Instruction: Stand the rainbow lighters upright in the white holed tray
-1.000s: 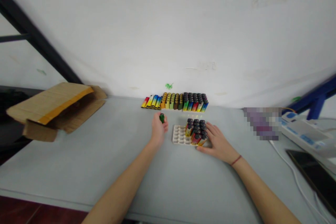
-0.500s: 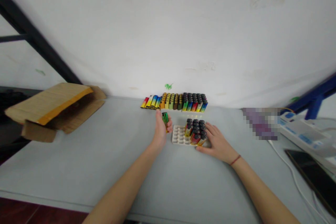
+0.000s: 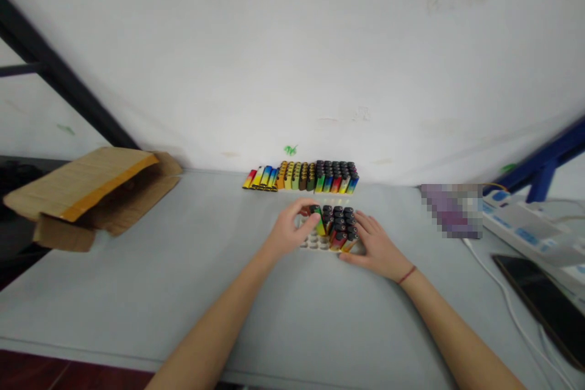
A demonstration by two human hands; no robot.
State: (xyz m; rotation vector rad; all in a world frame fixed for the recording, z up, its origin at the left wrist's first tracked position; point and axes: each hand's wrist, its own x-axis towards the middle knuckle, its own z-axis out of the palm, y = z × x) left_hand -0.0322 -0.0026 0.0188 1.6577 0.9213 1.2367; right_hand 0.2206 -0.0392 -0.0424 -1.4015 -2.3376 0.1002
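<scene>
Your L hand (image 3: 289, 230) pinches the green lighter (image 3: 320, 225), tilted, at the tray (image 3: 314, 244); it could clip the standing lighters (image 3: 339, 226) just R. Your R hand (image 3: 378, 248), spread wide, braces their far side; if it slips, tray may skid.

The left forearm (image 3: 228, 314) is slanting forward and rightward, with the left hand (image 3: 289, 231) curling inward, thumb and fingers pinching. The right forearm (image 3: 450, 329) is angling forward and leftward, the right hand (image 3: 377, 248) spreading its thumb away from its extended fingers.
</scene>
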